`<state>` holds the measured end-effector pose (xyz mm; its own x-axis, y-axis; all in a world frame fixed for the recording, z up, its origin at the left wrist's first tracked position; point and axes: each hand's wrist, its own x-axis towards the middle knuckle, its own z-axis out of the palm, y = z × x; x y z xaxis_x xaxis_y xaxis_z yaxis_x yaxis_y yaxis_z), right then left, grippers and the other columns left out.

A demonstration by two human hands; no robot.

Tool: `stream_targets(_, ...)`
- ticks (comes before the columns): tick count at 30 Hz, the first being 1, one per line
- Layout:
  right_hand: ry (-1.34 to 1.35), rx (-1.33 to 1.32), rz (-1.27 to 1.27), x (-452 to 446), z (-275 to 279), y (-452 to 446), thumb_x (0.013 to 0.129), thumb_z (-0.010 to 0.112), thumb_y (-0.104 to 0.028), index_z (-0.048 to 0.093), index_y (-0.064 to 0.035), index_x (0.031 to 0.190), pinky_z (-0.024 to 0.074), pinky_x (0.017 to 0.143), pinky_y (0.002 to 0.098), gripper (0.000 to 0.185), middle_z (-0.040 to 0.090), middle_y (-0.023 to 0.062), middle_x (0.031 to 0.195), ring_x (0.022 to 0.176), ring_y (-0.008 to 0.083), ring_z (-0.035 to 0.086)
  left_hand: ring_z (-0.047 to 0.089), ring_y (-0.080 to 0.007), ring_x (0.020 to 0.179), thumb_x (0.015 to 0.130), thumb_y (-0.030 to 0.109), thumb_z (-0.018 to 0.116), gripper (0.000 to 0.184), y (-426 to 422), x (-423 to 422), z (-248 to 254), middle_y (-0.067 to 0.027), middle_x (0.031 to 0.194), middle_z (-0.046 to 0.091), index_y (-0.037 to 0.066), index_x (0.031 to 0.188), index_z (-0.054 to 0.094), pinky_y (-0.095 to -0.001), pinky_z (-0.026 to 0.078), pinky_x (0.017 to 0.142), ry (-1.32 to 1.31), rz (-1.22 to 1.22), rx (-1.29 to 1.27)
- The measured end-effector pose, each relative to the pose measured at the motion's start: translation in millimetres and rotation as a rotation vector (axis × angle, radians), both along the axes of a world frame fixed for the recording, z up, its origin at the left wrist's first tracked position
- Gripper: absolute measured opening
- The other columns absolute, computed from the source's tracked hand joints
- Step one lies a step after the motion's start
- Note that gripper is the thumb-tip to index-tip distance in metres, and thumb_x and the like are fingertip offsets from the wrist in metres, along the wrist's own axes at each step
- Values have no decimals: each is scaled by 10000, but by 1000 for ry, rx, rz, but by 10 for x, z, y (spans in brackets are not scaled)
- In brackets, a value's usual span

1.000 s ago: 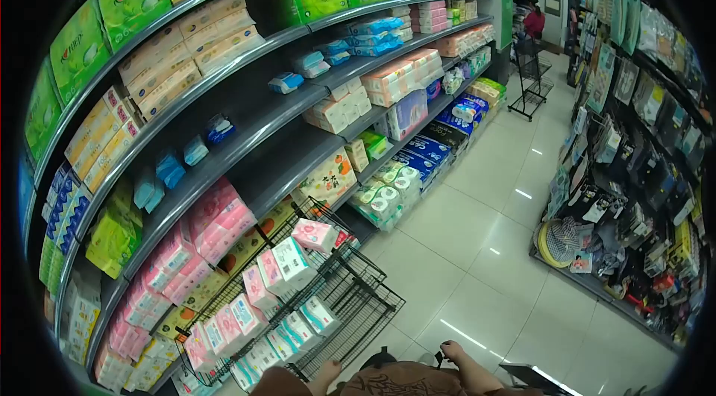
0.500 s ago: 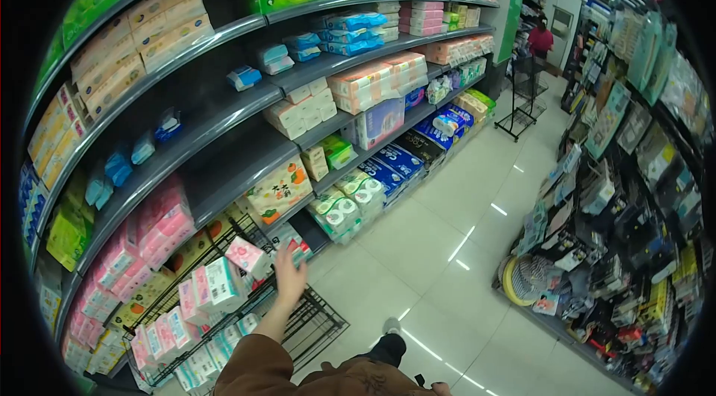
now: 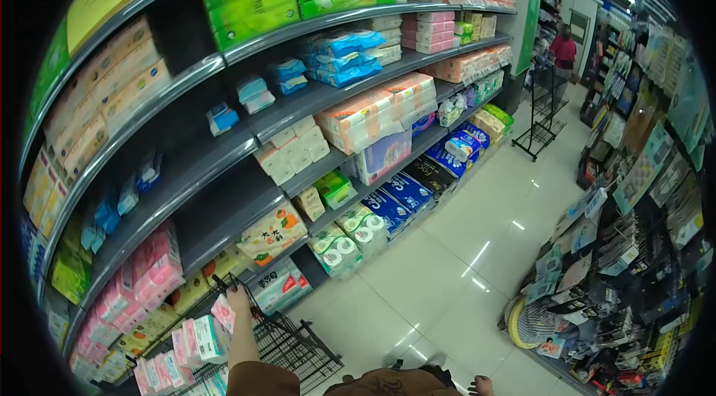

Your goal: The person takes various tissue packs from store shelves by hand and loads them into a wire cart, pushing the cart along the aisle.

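My left hand point(image 3: 238, 300) reaches down to the top edge of a black wire cart point(image 3: 287, 347), its fingers closed on the rim. Right beside it a pink-and-white tissue pack point(image 3: 222, 312) stands tilted, partly hidden by the hand. Lower in the cart lie more tissue packs point(image 3: 200, 341), pink, white and teal. My right hand point(image 3: 482, 386) hangs low at the bottom edge of the view, loosely open and holding nothing I can see; part of it is cut off.
Shelves on the left hold pink tissue packs point(image 3: 158, 265), blue wipes packs point(image 3: 343, 57) and toilet rolls point(image 3: 335, 250). A straw hat point(image 3: 531, 321) sits by the right-hand racks. Farther down the aisle are an empty black wire rack point(image 3: 535, 124) and a person in red point(image 3: 563, 51).
My left hand has moved from beside the pink pack, fingers spread, onto the cart's rim. The view has shifted, and more of my right hand shows.
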<state>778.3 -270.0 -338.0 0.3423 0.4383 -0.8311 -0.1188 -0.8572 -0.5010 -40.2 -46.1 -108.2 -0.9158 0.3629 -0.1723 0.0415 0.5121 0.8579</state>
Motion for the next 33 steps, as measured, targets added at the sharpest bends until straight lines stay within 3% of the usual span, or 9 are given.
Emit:
stream_targets(1, 13, -71, 45, 23, -32, 83, 923, 543, -195, 534, -26, 1217, 563, 597, 460, 339, 637, 172, 970, 744, 334, 682, 702, -356, 683, 934, 315, 531, 442, 94, -362, -344, -218, 866, 689, -83, 1111, 608, -447, 558, 499, -87, -49, 46)
stream_targets(3, 58, -189, 128, 195, -372, 80, 919, 544, -187, 538, -20, 1206, 563, 611, 468, 332, 636, 170, 965, 736, 344, 681, 674, -357, 588, 991, 446, 462, 539, 233, -283, -320, -202, 778, 669, -71, 1031, 608, -443, 575, 490, -125, 95, -107)
stream_targets(5, 117, -254, 220, 444, -847, 281, 914, 544, -180, 545, -19, 1193, 561, 631, 482, 322, 633, 165, 960, 728, 354, 680, 695, -385, 787, 1005, 469, 437, 572, 218, -441, -560, -214, 884, 674, -78, 1027, 602, -450, 591, 533, -10, 101, -97)
stream_targets(7, 127, -228, 192, 491, -943, 673, 914, 546, -185, 568, -25, 1172, 555, 650, 504, 304, 631, 162, 956, 726, 359, 682, 685, -335, 763, 1005, 431, 474, 513, 151, -464, -552, -190, 873, 665, -62, 968, 614, -422, 563, 508, 203, 44, -373)
stream_targets(19, 183, -259, 344, 1658, -783, 3916, 919, 566, -218, 552, -56, 1206, 526, 748, 584, 329, 601, 186, 1072, 862, 404, 654, 656, -370, 668, 979, 427, 507, 504, 436, 1951, -213, -210, 771, 659, -61, 1029, 624, -481, 526, 572, 360, 175, -440)
stream_targets(21, -22, -133, 523, 1940, -1086, 4579, 900, 556, -209, 676, 16, 886, 562, 602, 516, 256, 670, 177, 778, 708, 330, 695, 656, -374, 677, 978, 435, 506, 513, 536, 2246, -161, -212, 774, 661, -62, 1031, 624, -481, 525, 582, 373, 199, -461)
stream_targets(27, -499, 270, 1025, 2187, -876, 6758, 811, 535, -173, 666, -13, 703, 536, 580, 395, 233, 642, 173, 629, 563, 294, 644, 657, -384, 706, 976, 457, 501, 542, 698, 2941, -55, -219, 785, 667, -67, 1038, 625, -479, 522, 614, 367, 256, -492)
stream_targets(30, -342, 348, 857, 1838, -776, 7783, 898, 524, -239, 679, -26, 1114, 539, 610, 385, 341, 681, 153, 817, 654, 246, 657, 657, -389, 720, 975, 468, 499, 556, 965, 3207, -65, -222, 791, 670, -69, 1042, 625, -478, 520, 630, 374, 267, -515)
stream_targets(33, -230, 479, 852, 1529, -491, 8527, 897, 570, -283, 650, -39, 1212, 554, 647, 369, 405, 702, 163, 923, 714, 246, 685, 657, -394, 735, 974, 480, 497, 571, 1427, 3412, -133, -225, 796, 672, -72, 1045, 626, -478, 519, 646, 385, 306, -558)
